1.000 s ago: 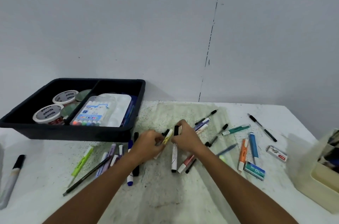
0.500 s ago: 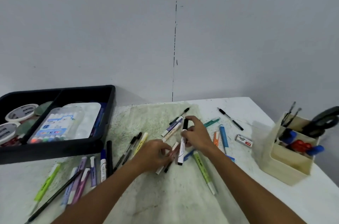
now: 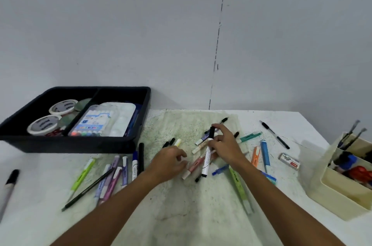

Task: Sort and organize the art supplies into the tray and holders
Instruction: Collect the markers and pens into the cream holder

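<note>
My right hand (image 3: 225,147) grips a white marker with a black cap (image 3: 207,160), held nearly upright over the stained cloth (image 3: 193,205). My left hand (image 3: 171,162) rests curled on the cloth just left of it, its fingertips on a pink marker (image 3: 194,166); whether it pinches that marker is unclear. Several pens and highlighters lie scattered around both hands. A black two-part tray (image 3: 80,143) stands at the back left with tape rolls (image 3: 43,125) and a marker set (image 3: 90,123) inside. A cream holder (image 3: 342,199) stands at the right.
A green highlighter (image 3: 239,187) lies by my right forearm. Orange and blue pens (image 3: 264,153), an eraser (image 3: 288,161) and a black pen (image 3: 274,134) lie further right. A black-capped marker (image 3: 9,183) lies at the far left. The wall rises right behind the table.
The view has swung around over the table. My right hand has lifted the white marker from among the pile and stood it more upright. My left hand moved down onto the pink marker.
</note>
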`<action>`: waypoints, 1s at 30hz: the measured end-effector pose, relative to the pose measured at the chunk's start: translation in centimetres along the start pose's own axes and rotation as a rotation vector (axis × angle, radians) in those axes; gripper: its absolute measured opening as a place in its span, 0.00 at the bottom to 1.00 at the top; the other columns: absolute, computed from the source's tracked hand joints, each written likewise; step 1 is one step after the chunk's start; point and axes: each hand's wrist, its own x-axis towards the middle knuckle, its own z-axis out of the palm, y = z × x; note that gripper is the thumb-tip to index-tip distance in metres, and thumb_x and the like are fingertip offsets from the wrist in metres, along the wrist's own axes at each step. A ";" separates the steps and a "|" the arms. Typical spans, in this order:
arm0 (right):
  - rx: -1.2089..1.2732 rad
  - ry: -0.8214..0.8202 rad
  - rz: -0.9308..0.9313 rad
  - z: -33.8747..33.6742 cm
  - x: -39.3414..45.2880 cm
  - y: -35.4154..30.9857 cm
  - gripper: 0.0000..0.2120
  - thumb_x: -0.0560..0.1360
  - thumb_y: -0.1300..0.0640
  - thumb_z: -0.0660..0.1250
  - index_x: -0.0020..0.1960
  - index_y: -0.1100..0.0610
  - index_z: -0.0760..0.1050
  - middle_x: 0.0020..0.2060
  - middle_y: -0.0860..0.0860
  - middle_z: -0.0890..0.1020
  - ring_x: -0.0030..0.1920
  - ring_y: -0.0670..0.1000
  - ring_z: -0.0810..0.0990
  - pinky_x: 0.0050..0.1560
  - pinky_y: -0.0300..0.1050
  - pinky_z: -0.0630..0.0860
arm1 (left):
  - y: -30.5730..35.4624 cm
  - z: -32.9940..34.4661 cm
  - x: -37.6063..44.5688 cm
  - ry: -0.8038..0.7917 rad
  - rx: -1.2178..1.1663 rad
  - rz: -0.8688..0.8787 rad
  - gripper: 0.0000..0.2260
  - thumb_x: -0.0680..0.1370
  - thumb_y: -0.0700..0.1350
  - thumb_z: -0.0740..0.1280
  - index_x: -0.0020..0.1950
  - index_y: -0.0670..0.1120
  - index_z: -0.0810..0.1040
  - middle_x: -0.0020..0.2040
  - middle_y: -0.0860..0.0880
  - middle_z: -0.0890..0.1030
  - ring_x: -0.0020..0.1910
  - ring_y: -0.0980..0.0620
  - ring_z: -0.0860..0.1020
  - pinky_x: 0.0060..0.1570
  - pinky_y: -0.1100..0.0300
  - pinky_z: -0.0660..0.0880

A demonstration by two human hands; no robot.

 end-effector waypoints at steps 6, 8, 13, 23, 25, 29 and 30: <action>0.009 -0.199 -0.056 5.5 0.2 -1.4 0.24 0.74 0.69 0.67 0.66 0.53 0.68 0.33 0.58 0.73 0.34 0.56 0.75 0.32 0.45 0.77 | -4.1 -3.9 -5.1 0.095 0.103 -0.120 0.08 0.72 0.47 0.69 0.48 0.45 0.83 0.40 0.50 0.78 0.39 0.52 0.75 0.39 0.58 0.69; 0.011 -0.264 -0.074 7.6 0.1 -1.8 0.24 0.74 0.69 0.67 0.66 0.53 0.68 0.32 0.58 0.73 0.34 0.56 0.76 0.31 0.46 0.79 | -5.7 -5.2 -7.1 0.168 0.128 -0.214 0.09 0.71 0.47 0.71 0.49 0.46 0.83 0.41 0.50 0.80 0.40 0.51 0.77 0.40 0.59 0.71; -0.007 -0.351 -0.121 11.4 0.0 -2.3 0.25 0.74 0.70 0.67 0.67 0.55 0.68 0.37 0.65 0.78 0.34 0.62 0.79 0.33 0.53 0.81 | -7.4 -6.2 -10.4 0.122 0.154 -0.270 0.18 0.68 0.58 0.69 0.50 0.48 0.84 0.44 0.49 0.80 0.43 0.52 0.74 0.42 0.61 0.69; 0.001 -0.337 -0.116 11.6 -0.1 -2.1 0.25 0.74 0.69 0.68 0.66 0.53 0.68 0.36 0.63 0.78 0.35 0.57 0.80 0.34 0.53 0.82 | -6.8 -6.0 -9.4 0.107 0.175 -0.287 0.26 0.69 0.64 0.68 0.60 0.50 0.79 0.46 0.53 0.81 0.48 0.55 0.75 0.47 0.61 0.70; 0.008 -0.333 -0.102 11.2 -0.1 -2.1 0.25 0.74 0.69 0.68 0.67 0.53 0.68 0.39 0.65 0.79 0.35 0.55 0.79 0.33 0.50 0.81 | -6.1 -6.2 -8.7 0.044 0.155 -0.332 0.26 0.71 0.59 0.72 0.64 0.49 0.76 0.42 0.52 0.79 0.44 0.54 0.74 0.45 0.61 0.69; 0.007 -0.323 -0.084 10.6 0.1 -1.8 0.26 0.74 0.68 0.69 0.68 0.53 0.67 0.44 0.70 0.79 0.35 0.57 0.79 0.35 0.52 0.81 | -5.5 -6.9 -7.6 -0.086 -0.005 -0.504 0.32 0.68 0.52 0.77 0.68 0.47 0.72 0.51 0.46 0.80 0.50 0.48 0.77 0.47 0.59 0.73; 0.008 -0.318 -0.082 10.5 0.1 -1.7 0.26 0.74 0.68 0.69 0.69 0.54 0.66 0.42 0.70 0.78 0.36 0.58 0.79 0.36 0.53 0.81 | -5.4 -7.1 -7.5 -0.113 -0.047 -0.529 0.33 0.67 0.50 0.78 0.69 0.47 0.71 0.51 0.45 0.80 0.48 0.48 0.78 0.46 0.58 0.76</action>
